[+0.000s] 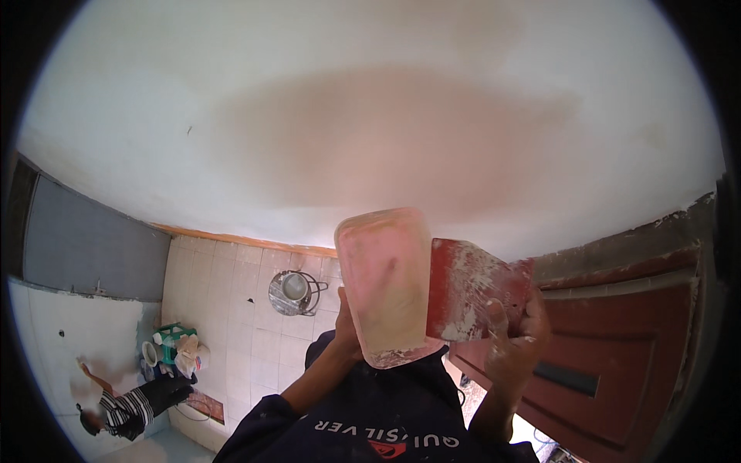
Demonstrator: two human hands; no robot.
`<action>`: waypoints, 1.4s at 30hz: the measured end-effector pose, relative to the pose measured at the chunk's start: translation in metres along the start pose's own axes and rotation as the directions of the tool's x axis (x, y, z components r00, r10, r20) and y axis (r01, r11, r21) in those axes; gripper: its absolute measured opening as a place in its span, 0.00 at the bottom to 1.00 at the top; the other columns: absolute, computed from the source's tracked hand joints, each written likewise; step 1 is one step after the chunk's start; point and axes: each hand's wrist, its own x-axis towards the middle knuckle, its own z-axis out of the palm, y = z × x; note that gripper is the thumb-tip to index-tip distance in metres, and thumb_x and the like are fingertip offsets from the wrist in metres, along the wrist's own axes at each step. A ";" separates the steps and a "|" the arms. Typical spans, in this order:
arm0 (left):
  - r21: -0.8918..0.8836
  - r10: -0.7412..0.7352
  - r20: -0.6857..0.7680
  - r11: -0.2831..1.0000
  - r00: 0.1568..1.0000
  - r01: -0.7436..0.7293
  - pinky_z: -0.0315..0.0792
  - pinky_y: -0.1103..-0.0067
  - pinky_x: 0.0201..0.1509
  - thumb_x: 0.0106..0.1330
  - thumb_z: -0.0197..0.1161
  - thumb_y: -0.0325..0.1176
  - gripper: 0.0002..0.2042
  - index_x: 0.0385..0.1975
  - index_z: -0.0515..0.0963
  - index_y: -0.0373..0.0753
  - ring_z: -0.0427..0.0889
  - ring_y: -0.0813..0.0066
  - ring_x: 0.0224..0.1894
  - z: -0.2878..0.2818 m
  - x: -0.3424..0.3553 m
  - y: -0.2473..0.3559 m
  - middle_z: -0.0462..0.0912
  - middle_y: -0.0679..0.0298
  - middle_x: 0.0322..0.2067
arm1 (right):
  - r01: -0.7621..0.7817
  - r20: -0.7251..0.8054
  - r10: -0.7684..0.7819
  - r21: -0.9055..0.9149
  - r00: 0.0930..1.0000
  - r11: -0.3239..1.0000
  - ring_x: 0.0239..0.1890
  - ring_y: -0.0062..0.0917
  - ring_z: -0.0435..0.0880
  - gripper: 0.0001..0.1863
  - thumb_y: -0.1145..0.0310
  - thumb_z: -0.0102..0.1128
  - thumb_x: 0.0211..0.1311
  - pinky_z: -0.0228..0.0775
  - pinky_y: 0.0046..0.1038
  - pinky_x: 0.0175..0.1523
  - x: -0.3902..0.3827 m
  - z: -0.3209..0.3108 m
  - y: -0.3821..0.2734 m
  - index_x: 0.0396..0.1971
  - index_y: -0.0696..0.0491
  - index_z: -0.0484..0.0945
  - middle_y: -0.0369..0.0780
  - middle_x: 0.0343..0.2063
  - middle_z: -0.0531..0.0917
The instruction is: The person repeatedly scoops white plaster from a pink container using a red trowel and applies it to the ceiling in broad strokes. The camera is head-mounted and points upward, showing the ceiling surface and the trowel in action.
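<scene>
My left hand (347,324) grips a pink and cream rounded-rectangular plastic board (384,289) from its left side and from behind. Most of its fingers are hidden by the board, which is held up in front of my chest. A broad red putty spreader (467,292), streaked with whitish putty, is in my right hand (519,351), whose fingers press on its right end. The spreader's left edge meets or slightly overlaps the board's right edge. Pale smears mark the fingers of my right hand. Ahead rises a whitish wall (401,147) with a brownish patch across its middle.
On the tiled floor at left stands a round stool or stand (293,292) with a pail-like vessel on it. Farther left, another person (127,409) in a striped top reaches toward a wall, beside a green crate (176,333). A red-brown door (610,363) is at right, a grey door (89,231) far left.
</scene>
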 end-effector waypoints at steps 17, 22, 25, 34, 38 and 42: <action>0.254 -0.090 -0.271 0.954 0.958 0.161 0.60 0.63 0.66 0.61 0.31 0.68 0.43 0.66 0.48 0.38 0.61 0.60 0.64 0.020 -0.009 -0.002 0.58 0.55 0.63 | 0.064 0.147 -0.003 -0.409 0.989 0.910 0.26 0.38 0.85 0.16 0.69 0.61 0.56 0.75 0.28 0.28 -0.027 0.024 0.006 0.40 0.62 0.70 0.49 0.24 0.82; 0.344 -0.077 -0.249 0.925 0.965 0.163 0.63 0.65 0.64 0.62 0.30 0.67 0.41 0.65 0.50 0.38 0.64 0.62 0.62 0.008 -0.012 -0.006 0.61 0.55 0.62 | 0.146 0.143 -0.089 -0.468 0.986 0.871 0.22 0.39 0.84 0.16 0.69 0.63 0.54 0.74 0.31 0.25 -0.031 0.025 0.021 0.36 0.63 0.70 0.48 0.21 0.81; 0.293 -0.122 -0.237 0.937 0.964 0.191 0.63 0.65 0.64 0.62 0.29 0.67 0.41 0.65 0.50 0.38 0.65 0.62 0.61 0.009 -0.010 -0.007 0.62 0.55 0.61 | 0.180 0.169 -0.106 -0.515 0.980 0.838 0.19 0.39 0.83 0.16 0.68 0.63 0.53 0.73 0.33 0.23 -0.032 0.024 0.028 0.35 0.63 0.70 0.48 0.18 0.80; 0.419 -0.107 -0.277 0.881 0.955 0.220 0.62 0.65 0.64 0.63 0.31 0.67 0.40 0.64 0.52 0.38 0.66 0.61 0.61 -0.002 0.001 -0.019 0.63 0.54 0.60 | 0.398 0.276 -0.287 -0.632 0.917 0.665 0.12 0.38 0.76 0.14 0.68 0.64 0.51 0.67 0.33 0.18 -0.028 0.027 0.056 0.30 0.62 0.72 0.45 0.12 0.74; 0.200 -0.147 -0.277 0.958 0.950 0.207 0.61 0.65 0.65 0.63 0.32 0.66 0.40 0.64 0.52 0.38 0.65 0.61 0.61 -0.005 0.003 -0.021 0.63 0.55 0.60 | 0.490 0.340 -0.353 -0.590 0.872 0.642 0.13 0.39 0.77 0.15 0.71 0.64 0.51 0.67 0.30 0.18 -0.025 0.031 0.064 0.34 0.65 0.72 0.46 0.15 0.75; 0.200 -0.084 -0.283 0.969 0.955 0.144 0.60 0.65 0.65 0.63 0.32 0.66 0.40 0.65 0.51 0.39 0.64 0.61 0.62 -0.006 0.009 -0.028 0.62 0.56 0.61 | 0.170 0.119 -0.136 -0.358 0.984 0.918 0.17 0.38 0.80 0.17 0.65 0.64 0.54 0.69 0.31 0.20 -0.022 0.024 0.065 0.33 0.65 0.72 0.47 0.17 0.77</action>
